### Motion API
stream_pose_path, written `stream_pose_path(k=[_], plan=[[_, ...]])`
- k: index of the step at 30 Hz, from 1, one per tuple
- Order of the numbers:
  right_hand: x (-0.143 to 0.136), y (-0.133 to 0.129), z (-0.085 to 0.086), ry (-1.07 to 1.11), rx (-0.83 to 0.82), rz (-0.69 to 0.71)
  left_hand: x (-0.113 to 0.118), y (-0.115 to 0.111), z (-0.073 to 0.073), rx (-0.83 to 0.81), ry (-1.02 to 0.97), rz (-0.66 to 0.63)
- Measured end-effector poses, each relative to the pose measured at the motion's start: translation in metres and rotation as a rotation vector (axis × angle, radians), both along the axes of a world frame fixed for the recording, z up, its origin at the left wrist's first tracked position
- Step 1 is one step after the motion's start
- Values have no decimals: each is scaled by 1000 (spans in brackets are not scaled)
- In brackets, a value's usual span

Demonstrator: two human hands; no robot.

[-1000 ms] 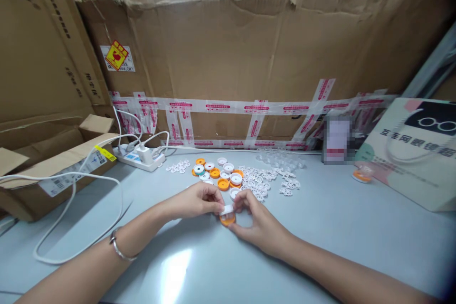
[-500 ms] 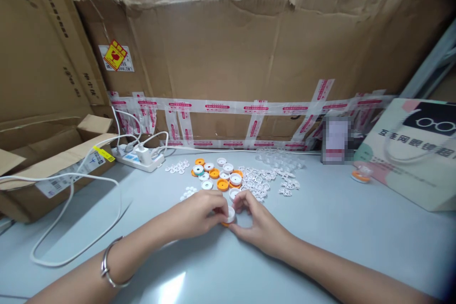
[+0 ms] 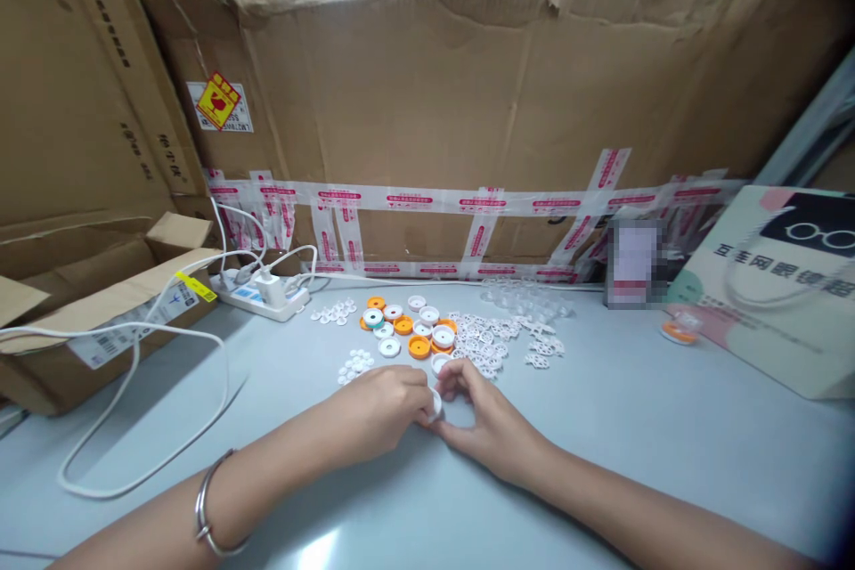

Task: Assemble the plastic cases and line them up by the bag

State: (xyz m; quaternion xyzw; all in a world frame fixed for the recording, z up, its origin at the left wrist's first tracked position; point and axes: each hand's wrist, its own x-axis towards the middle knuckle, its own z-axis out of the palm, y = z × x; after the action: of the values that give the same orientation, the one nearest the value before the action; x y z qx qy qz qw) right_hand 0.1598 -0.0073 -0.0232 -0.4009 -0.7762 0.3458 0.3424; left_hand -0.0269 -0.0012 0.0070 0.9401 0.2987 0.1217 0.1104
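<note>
Between my two hands is a small round white plastic cap (image 3: 435, 404), tilted and partly hidden by fingers. My left hand (image 3: 399, 401) pinches it from the left, fingers curled over it. From the right, my right hand (image 3: 477, 410) holds its edge between thumb and curved fingers. Just beyond lie round orange caps (image 3: 419, 346) and white caps (image 3: 443, 337), some stacked. To their right spreads a pile of flat white openwork plastic pieces (image 3: 477, 340). Small white discs (image 3: 355, 363) lie past my left hand, with small white pieces (image 3: 334, 312) behind them.
Clear plastic parts (image 3: 527, 298) lie at the back. A white power strip (image 3: 267, 298) with cables and an open cardboard box (image 3: 134, 321) stand at left. A large cardboard sheet (image 3: 414, 107) walls the back. At right are a printed bag (image 3: 775, 303) and an orange-and-clear piece (image 3: 679, 329).
My left hand has turned over the white cap and moved slightly down. The cap is more tilted, and the orange under it no longer shows. My right hand has barely moved.
</note>
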Motion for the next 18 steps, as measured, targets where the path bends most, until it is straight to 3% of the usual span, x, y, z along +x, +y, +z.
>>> stream_pose_path(k=[10, 18], plan=[[0, 1, 0, -9, -105, -21, -1, 1, 0, 15, 15, -97], [1, 3, -3, 2, -90, 22, -9, 2, 5, -24, -9, -49]])
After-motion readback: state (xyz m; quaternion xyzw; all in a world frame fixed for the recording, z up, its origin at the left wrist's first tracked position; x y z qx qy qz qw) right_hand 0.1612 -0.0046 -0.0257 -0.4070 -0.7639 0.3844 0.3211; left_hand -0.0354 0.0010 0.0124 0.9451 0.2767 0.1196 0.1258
